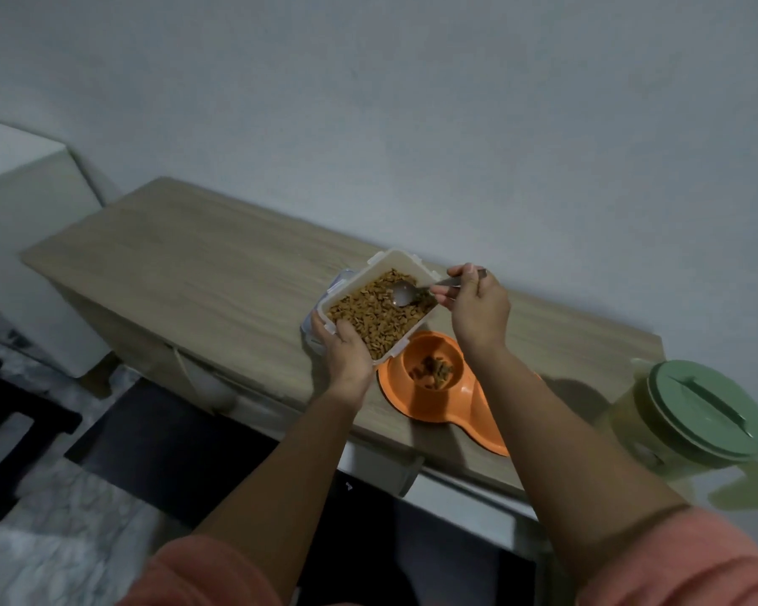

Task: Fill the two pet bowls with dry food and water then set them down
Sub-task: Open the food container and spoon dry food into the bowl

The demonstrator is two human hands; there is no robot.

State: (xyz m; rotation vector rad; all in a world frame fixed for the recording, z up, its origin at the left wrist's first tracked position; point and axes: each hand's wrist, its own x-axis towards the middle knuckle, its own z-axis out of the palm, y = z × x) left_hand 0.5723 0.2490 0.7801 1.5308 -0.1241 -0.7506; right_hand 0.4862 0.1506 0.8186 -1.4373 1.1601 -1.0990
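Observation:
An orange double pet bowl [445, 406] lies on the wooden tabletop [202, 273]. Its far cup holds a small heap of brown kibble [436, 370]; my right forearm covers the near cup. My left hand [346, 354] grips the near corner of a white square container [390, 264] full of kibble and holds it tilted above the table, just beyond the bowl. Over the container's right side, my right hand [478, 306] holds a metal spoon [405, 294], whose bowl rests in the kibble.
A clear water jug with a green lid [696, 413] stands at the table's right end. The container's clear lid [314, 332] lies under the container's left side. A white appliance [23, 220] stands left of the table. A dark mat [163, 448] covers the floor below.

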